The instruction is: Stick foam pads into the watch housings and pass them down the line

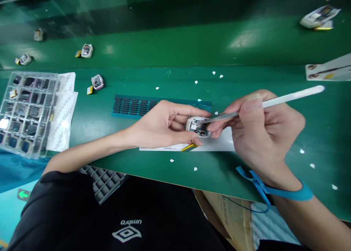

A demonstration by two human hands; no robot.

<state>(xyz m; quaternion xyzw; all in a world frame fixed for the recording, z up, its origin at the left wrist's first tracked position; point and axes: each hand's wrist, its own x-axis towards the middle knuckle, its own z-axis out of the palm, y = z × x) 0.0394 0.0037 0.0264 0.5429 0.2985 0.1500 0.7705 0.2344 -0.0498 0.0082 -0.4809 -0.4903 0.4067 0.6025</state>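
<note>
My left hand grips a small white smartwatch case between thumb and fingers, its open side showing the circuit board. A yellow-edged battery hangs out beside my left thumb. Metal tweezers are pinched in my right hand, with their tip inside the case. My right fingertips are close against the case's right side. Whether the tip holds anything is too small to tell. Beneath the hands lie a white printed strip and a blue-green sheet with rows of dark strips.
On the green bench, several other opened watch cases with batteries lie at the left and back, another at far right. A clear compartment tray sits on white paper. Small white stickers are scattered. A blue wrist strap trails a cord.
</note>
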